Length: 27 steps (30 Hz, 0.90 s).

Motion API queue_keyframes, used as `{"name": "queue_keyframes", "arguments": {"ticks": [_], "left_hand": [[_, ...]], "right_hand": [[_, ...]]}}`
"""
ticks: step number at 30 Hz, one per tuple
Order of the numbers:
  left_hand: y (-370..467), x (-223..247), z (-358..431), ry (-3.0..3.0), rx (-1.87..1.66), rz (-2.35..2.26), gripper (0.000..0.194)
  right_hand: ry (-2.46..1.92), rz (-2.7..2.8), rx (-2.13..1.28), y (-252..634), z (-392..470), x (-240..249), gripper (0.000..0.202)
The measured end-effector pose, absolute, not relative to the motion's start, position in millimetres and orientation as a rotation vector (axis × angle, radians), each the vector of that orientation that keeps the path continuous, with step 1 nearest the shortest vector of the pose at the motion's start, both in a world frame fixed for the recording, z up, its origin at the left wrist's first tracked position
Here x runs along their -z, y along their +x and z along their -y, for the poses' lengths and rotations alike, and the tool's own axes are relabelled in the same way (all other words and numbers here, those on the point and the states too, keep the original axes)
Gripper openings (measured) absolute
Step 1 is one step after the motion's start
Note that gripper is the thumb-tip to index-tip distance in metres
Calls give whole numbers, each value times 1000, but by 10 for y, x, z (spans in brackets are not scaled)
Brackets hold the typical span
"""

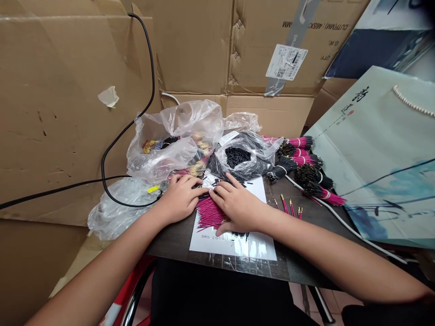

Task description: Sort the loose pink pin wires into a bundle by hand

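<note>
A flat row of pink wires (209, 213) with dark ends lies on a printed white sheet (261, 246). My left hand (181, 197) rests palm down at the upper left of the row, fingers apart, its thumb reaching toward the other hand's fingertips. Across the right part of the wires lies my right hand (238, 206), fingers spread and thumb set apart near the lower ends. The fingertips of both hands nearly meet over the wires' upper ends; the exact contact there is too small to make out. Loose short black tubes lie just beyond the fingers.
An opened plastic bag of black tubes (238, 157) stands behind the hands, beside another clear bag (163, 158). Tied wire bundles (302, 158) and several loose pink pieces (284, 203) lie right. A white cable (346, 226), black cable (152, 68), cartons (193, 50) and paper bag (384, 149) surround the table.
</note>
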<state>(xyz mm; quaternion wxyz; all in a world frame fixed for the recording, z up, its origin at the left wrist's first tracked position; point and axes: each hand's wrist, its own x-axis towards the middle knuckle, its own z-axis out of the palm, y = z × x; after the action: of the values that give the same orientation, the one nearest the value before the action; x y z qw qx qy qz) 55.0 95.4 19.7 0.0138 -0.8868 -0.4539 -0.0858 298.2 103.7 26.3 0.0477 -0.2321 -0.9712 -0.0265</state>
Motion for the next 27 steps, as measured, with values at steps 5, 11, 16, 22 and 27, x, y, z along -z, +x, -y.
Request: {"name": "queue_keyframes", "arguments": {"ticks": [5, 11, 16, 22, 27], "left_hand": [[539, -146, -996, -2695, 282, 1500, 40], [573, -145, -965, -2623, 370, 1527, 36], [642, -210, -917, -2725, 404, 1475, 32], [711, -270, -867, -2803, 291, 1491, 41], [799, -313, -812, -2792, 194, 1461, 77]], "right_hand": [[-699, 2987, -5, 2998, -1023, -272, 106], [-659, 2977, -58, 3007, -1029, -228, 102], [-641, 2948, -107, 3012, -1044, -184, 104], [-687, 2773, -200, 3317, -1118, -388, 89], [-881, 2625, 20, 3825, -1083, -455, 33]]}}
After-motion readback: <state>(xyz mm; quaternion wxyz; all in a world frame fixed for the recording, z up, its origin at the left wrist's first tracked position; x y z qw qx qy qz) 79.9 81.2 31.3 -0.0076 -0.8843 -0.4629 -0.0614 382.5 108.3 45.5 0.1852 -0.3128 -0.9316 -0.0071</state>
